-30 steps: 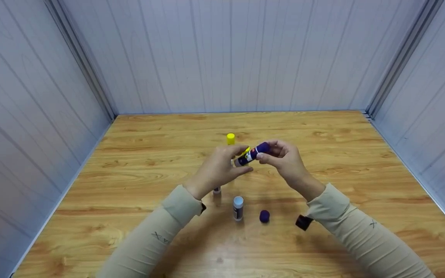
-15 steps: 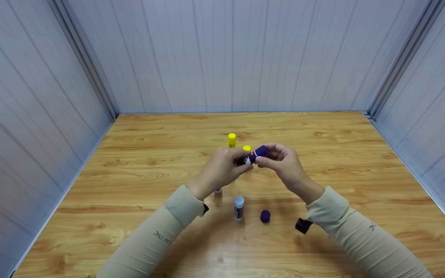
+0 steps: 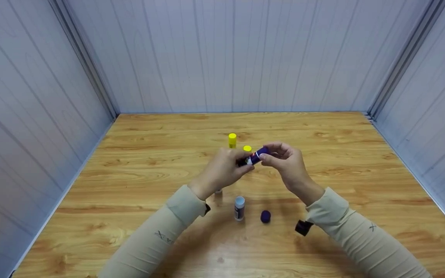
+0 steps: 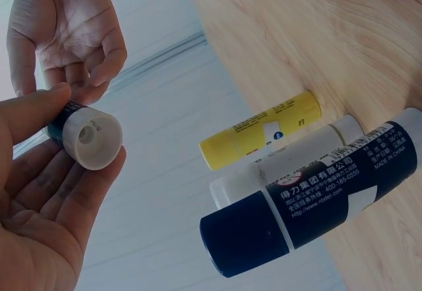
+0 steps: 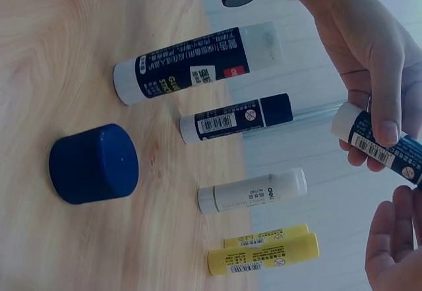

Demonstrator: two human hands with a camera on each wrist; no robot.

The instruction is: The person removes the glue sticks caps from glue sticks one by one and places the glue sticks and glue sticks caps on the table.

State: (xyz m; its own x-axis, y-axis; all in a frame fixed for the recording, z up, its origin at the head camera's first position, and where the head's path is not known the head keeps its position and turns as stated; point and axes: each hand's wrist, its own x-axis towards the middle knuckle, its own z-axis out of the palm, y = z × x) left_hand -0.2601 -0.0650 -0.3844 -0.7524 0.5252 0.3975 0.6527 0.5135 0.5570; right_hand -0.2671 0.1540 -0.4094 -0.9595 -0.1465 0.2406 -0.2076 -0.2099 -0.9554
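A dark blue glue stick (image 3: 256,155) with a white base is held tilted above the table between both hands. My left hand (image 3: 222,170) grips its lower body; the hollow white base (image 4: 96,140) faces the left wrist camera. With thumb and fingers, my right hand (image 3: 287,166) pinches the capped upper end, partly hidden by the fingers. Below the hands stands an uncapped glue stick (image 3: 239,209) with a whitish top. To its right, a loose dark blue cap (image 3: 265,216) rests on the table.
Behind the hands stand two yellow glue sticks (image 5: 264,253). A white glue stick (image 5: 252,191) and another capped dark blue one (image 5: 236,117) also stand on the wooden table (image 3: 149,154). Pale panel walls (image 3: 222,58) enclose its back and sides.
My left fingers have closed further round the glue stick's lower end, covering the base seen earlier in the head view. The right hand stays at the capped end with slight shifts.
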